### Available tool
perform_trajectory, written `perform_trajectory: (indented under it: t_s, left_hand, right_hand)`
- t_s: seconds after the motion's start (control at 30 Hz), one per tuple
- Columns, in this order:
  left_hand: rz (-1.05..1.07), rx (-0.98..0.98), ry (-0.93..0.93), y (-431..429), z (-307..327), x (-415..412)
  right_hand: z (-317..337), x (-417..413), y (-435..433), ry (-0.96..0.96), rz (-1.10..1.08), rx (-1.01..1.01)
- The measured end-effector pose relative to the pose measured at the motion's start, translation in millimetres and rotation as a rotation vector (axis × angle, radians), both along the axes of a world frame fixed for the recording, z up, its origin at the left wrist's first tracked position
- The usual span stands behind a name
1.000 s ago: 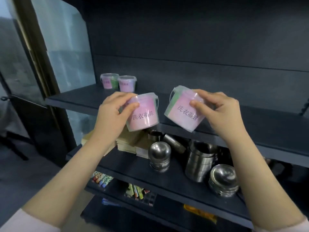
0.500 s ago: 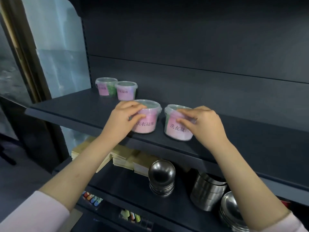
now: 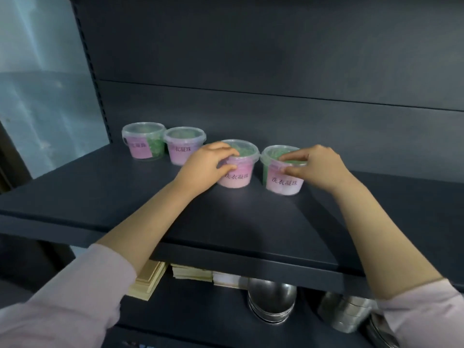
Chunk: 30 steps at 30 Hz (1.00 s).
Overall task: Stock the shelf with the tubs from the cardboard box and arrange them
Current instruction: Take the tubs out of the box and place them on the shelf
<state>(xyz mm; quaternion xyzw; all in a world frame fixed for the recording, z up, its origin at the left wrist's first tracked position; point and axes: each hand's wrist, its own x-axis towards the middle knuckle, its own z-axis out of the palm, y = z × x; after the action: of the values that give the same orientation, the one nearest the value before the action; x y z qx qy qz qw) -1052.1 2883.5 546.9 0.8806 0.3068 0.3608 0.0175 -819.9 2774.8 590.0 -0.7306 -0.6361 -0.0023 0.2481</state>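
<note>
Several clear lidded tubs with pink labels stand in a row near the back of the dark shelf [image 3: 125,209]. The far-left tub [image 3: 143,143] and the second tub [image 3: 183,146] stand free. My left hand [image 3: 206,165] grips the rim of the third tub [image 3: 238,172], which rests upright on the shelf. My right hand [image 3: 313,167] pinches the rim of the fourth tub [image 3: 282,180], also upright on the shelf. The cardboard box is out of view.
The shelf runs on to the right of the fourth tub and forward to its front edge. On the shelf below lie stacks of flat tan packs [image 3: 148,280], stacked steel bowls [image 3: 271,302] and steel containers [image 3: 344,315]. A pale wall panel [image 3: 37,96] stands at left.
Both hands carried a tub from the air onto the shelf, then pushed them back in line with the two tubs there. The view rose and moved closer.
</note>
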Motion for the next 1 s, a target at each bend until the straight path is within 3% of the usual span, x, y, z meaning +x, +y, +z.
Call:
perform_trajectory:
  t_s: [0.13,0.37,0.73,0.9,1.0]
  left_hand:
    - [-0.005,0.001,0.024,38,0,3]
    - [0.011,0.013,-0.011,80,-10,6]
    - [-0.053,0.026,-0.109,91,-24,8]
    - [-0.077,0.007,-0.118,92,-25,10]
    - [-0.098,-0.016,-0.126,95,-26,10]
  right_hand:
    - [-3,-4,28,0.176,-0.038,0.016]
    - [-18,-11,69,0.233,-0.082,0.098]
    - [-46,-9,81,0.164,0.016,0.287]
    - [-46,-5,82,0.000,-0.017,0.309]
    - [-41,1,77,0.076,0.012,0.298]
